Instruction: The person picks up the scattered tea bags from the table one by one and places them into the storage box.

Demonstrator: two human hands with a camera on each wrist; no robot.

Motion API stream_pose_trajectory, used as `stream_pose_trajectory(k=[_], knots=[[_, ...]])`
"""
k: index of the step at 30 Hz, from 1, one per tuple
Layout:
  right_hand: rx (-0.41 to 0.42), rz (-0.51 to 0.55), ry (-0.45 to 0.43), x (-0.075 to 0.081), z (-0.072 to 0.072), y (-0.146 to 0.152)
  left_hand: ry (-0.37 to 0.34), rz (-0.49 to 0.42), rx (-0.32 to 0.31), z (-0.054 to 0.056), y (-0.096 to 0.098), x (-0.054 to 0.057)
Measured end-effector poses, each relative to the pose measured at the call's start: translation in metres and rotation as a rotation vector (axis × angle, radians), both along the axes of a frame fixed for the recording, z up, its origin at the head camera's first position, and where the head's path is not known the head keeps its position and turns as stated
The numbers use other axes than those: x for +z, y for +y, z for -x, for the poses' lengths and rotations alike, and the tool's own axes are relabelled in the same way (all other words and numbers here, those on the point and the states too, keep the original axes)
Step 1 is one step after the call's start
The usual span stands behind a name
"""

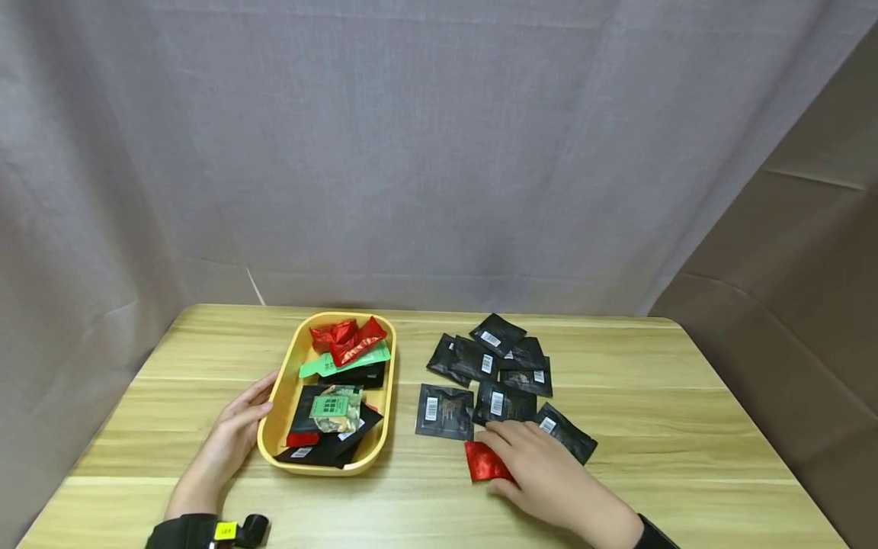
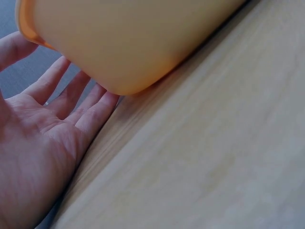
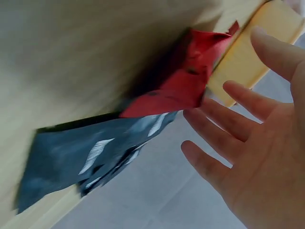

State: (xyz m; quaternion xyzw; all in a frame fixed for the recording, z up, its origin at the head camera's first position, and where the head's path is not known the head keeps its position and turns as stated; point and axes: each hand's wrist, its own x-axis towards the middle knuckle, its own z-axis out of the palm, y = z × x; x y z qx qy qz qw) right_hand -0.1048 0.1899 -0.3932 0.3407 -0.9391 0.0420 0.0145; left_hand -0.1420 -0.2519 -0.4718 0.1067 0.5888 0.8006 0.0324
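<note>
Yellow tray (image 1: 329,470), one: stands on the wooden table (image 1: 686,427), holds mixed sachets (image 1: 332,406); left hand (image 1: 229,435) lies at its side, fingers extended, unclenched. Red packet (image 1: 482,462), one: lies right of the tray, partly under the right hand (image 1: 549,473), fingers spread loosely. Black packets (image 1: 446,412), several: lie around and beyond.
</note>
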Motion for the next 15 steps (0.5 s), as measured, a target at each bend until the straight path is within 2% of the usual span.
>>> stream_pose_trajectory(k=[5, 11, 15], knots=[[-0.017, 0.000, 0.017, -0.007, -0.003, 0.013, 0.000, 0.004, 0.002, 0.001, 0.000, 0.001], [0.044, 0.003, 0.052, -0.012, 0.000, 0.019, 0.004, -0.003, 0.000, 0.001, -0.001, -0.001], [0.047, -0.003, 0.044, -0.013, 0.002, 0.020, -0.001, -0.004, -0.004, 0.001, -0.001, -0.002]])
